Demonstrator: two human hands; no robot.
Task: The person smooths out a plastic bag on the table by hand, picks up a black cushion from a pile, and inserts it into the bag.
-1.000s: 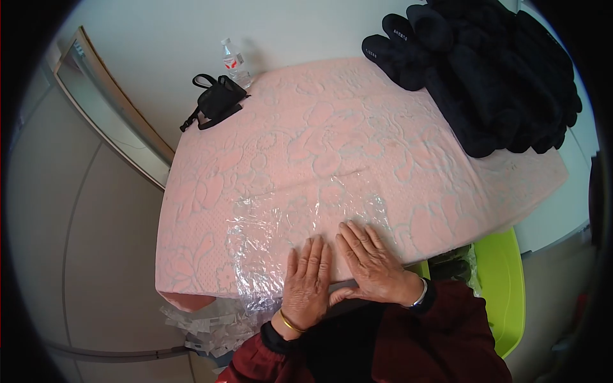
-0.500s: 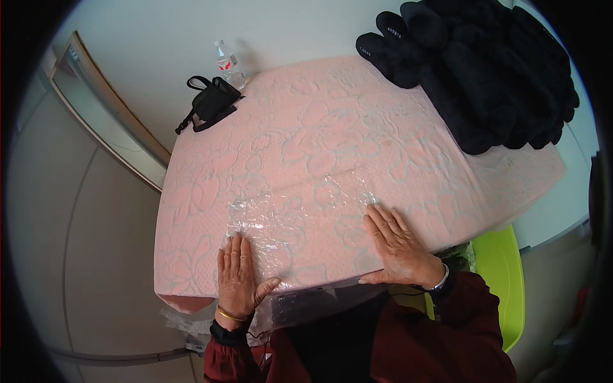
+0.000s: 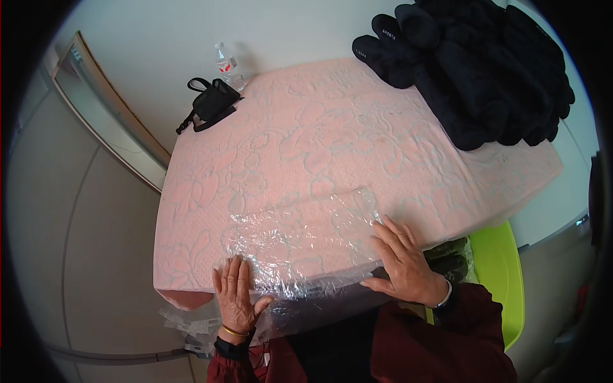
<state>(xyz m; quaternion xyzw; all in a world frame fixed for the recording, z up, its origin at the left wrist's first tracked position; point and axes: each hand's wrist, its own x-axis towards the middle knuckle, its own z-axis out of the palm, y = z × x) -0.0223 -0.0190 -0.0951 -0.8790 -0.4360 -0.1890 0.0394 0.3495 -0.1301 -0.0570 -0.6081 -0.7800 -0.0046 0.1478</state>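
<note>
Where the worktop came to its near edge, a sheet of clear film lay crinkled and glossy, partly hanging over. Left hand rested at the film's left side, fingers extended, thumb spread; right hand was at its right side, fingers slightly bent, thumb likewise apart. Pink cover bore a raised floral pattern with greyish outlines. Far right: heap of black plush pieces, pale lettering on two. Far left: black strapped bag, clear bottle just behind, near a pale wall. Framed mirror-like panel stood left of these. Lime-green tub sat below the right side; loose clear plastic lay bunched below the left.
</note>
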